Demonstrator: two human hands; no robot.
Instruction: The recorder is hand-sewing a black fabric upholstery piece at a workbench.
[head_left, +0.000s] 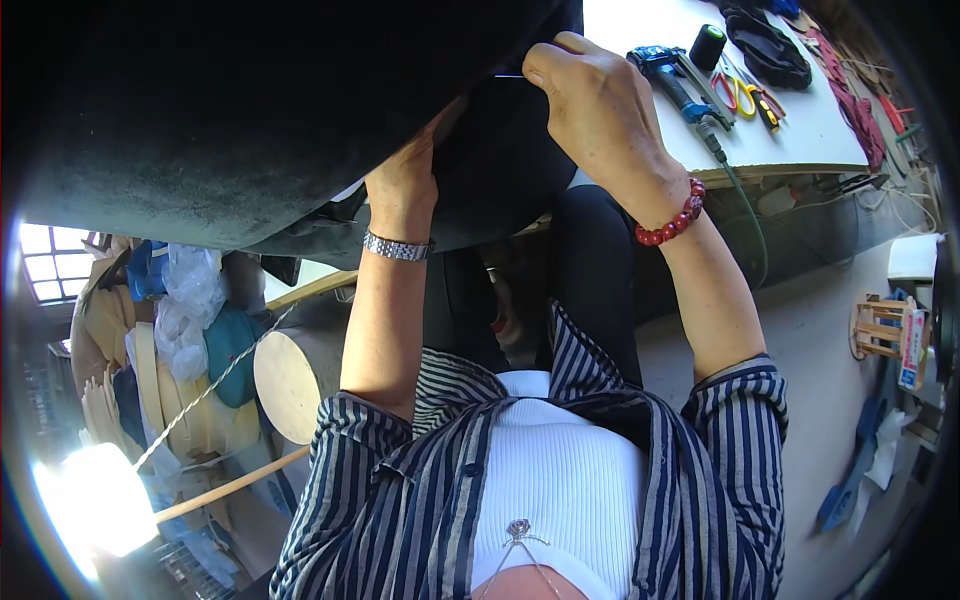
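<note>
A large black fabric-covered piece (250, 130), soft-napped like upholstery, fills the upper left and hangs over my legs. My left hand (405, 175), with a metal watch at its wrist, reaches up against the black cloth; its fingers are hidden by a fold. To the right, my right hand (590, 95) is closed in a pinch beside the black fabric. From its fingertips a thin, bright needle (508, 76) points left toward the cloth. Red beads circle that wrist.
On the white table (800, 140) at the upper right lie a blue air stapler (680, 90) with a hose, a black thread spool (707, 46), scissors (744, 98) and pliers (765, 110). A bright lamp (95, 500) stands at lower left, near a round wooden-faced cylinder (285, 388).
</note>
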